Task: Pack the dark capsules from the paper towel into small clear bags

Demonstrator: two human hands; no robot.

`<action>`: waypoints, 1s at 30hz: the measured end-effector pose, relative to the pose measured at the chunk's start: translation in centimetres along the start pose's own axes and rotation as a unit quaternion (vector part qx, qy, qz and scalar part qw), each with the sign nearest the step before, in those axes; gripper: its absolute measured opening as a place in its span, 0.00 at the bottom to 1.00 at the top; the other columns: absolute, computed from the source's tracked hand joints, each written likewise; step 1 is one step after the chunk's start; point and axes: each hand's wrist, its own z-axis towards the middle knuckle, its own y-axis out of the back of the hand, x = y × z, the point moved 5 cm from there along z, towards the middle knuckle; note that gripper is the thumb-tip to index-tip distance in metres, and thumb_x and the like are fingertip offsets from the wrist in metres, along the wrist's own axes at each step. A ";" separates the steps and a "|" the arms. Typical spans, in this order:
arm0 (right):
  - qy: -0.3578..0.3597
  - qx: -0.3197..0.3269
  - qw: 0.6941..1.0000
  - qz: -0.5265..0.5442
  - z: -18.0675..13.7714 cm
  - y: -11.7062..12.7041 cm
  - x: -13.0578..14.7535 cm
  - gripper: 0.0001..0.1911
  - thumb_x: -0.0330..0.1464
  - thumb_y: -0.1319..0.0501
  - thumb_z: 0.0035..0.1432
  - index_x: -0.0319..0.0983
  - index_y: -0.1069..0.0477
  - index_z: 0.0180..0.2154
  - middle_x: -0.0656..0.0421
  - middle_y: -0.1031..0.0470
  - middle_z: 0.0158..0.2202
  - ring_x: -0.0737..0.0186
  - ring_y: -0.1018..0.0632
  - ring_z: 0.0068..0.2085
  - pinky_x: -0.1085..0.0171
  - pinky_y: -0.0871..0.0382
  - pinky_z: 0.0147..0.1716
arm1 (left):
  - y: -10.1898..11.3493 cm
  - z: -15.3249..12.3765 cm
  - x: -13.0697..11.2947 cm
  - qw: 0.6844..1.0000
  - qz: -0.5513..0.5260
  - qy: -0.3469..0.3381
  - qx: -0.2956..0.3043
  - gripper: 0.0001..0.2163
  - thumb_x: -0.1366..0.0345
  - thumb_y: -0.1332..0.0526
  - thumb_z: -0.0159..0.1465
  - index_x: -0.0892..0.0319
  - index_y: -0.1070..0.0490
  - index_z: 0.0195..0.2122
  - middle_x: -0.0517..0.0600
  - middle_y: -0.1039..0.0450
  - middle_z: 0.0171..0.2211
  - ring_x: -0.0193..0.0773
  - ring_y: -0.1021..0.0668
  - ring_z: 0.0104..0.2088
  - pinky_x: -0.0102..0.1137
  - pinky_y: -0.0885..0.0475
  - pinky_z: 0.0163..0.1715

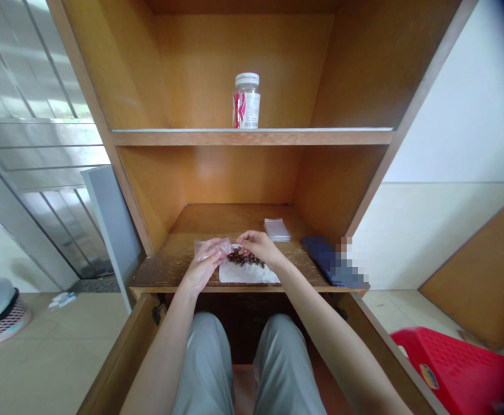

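My left hand (204, 268) is closed on a clear plastic bag (224, 246), which it holds at the left side of a pile of small dark reddish-brown pieces (245, 258). The pieces look dried and lie on a white sheet (234, 274) of paper or cloth near the front edge of the cabinet board. My right hand (258, 245) is over the pile's upper right side, its fingertips pinched together close to the bag. What is between those fingertips is too small to tell.
A stack of clear plastic bags (277, 229) lies behind my right hand. To the right is a dark blue item (327, 259), partly blurred out. A white-capped jar (247, 102) stands on the shelf (169, 138) above. A red plastic basket (455, 363) sits at lower right.
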 end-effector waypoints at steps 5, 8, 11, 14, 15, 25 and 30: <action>0.058 -0.091 0.942 -0.317 -1.3 4.2 0.0 0.08 0.34 0.43 0.49 0.36 0.30 0.26 0.57 0.26 0.25 0.66 0.28 0.27 0.69 0.40 0.25 | 0.0 0.1 0.0 1.000 -0.003 -0.001 -0.019 0.17 0.70 0.34 0.49 0.59 0.33 0.40 0.55 0.29 0.45 0.39 0.25 0.40 0.33 0.34 0.40; 0.013 -0.079 0.903 -0.423 -2.1 5.3 -1.0 0.07 0.33 0.42 0.49 0.36 0.29 0.25 0.55 0.26 0.25 0.64 0.27 0.28 0.69 0.41 0.26 | 0.1 0.2 0.0 1.000 -0.006 -0.001 -0.027 0.16 0.70 0.34 0.49 0.59 0.32 0.40 0.55 0.29 0.44 0.39 0.25 0.40 0.33 0.33 0.39; -0.016 -0.064 0.883 -0.465 -2.7 5.5 -1.7 0.06 0.32 0.42 0.49 0.37 0.28 0.28 0.55 0.25 0.27 0.63 0.26 0.30 0.69 0.41 0.28 | 0.3 0.3 0.1 0.999 -0.007 -0.001 -0.037 0.16 0.70 0.34 0.49 0.60 0.32 0.40 0.55 0.28 0.43 0.39 0.24 0.39 0.33 0.33 0.39; -0.014 -0.048 0.879 -0.474 -2.7 5.0 -2.2 0.06 0.32 0.41 0.49 0.38 0.28 0.31 0.55 0.25 0.29 0.62 0.26 0.33 0.69 0.41 0.29 | 0.4 0.3 0.2 0.999 -0.004 0.003 -0.041 0.16 0.71 0.34 0.49 0.60 0.32 0.40 0.55 0.28 0.43 0.38 0.24 0.38 0.32 0.33 0.38; -0.012 -0.046 0.878 -0.476 -2.6 4.9 -2.3 0.06 0.32 0.41 0.48 0.38 0.28 0.31 0.55 0.25 0.29 0.62 0.26 0.33 0.69 0.41 0.29 | 0.4 0.3 0.3 0.999 -0.002 0.003 -0.039 0.16 0.71 0.35 0.49 0.60 0.33 0.40 0.55 0.28 0.43 0.38 0.24 0.38 0.32 0.33 0.38; 0.001 -0.040 0.889 -0.457 -2.1 4.3 -3.2 0.06 0.28 0.43 0.47 0.38 0.27 0.26 0.55 0.25 0.27 0.65 0.26 0.30 0.70 0.42 0.28 | 0.5 0.3 0.4 1.000 0.013 -0.002 -0.028 0.16 0.70 0.35 0.51 0.60 0.33 0.41 0.55 0.28 0.44 0.38 0.24 0.39 0.31 0.33 0.38; -0.009 -0.037 0.895 -0.444 -1.9 4.3 -3.3 0.06 0.28 0.43 0.45 0.37 0.27 0.24 0.54 0.24 0.26 0.64 0.26 0.29 0.70 0.41 0.27 | 0.3 0.2 0.2 0.999 0.022 0.001 -0.025 0.15 0.70 0.36 0.51 0.60 0.33 0.41 0.55 0.29 0.45 0.39 0.24 0.40 0.31 0.33 0.38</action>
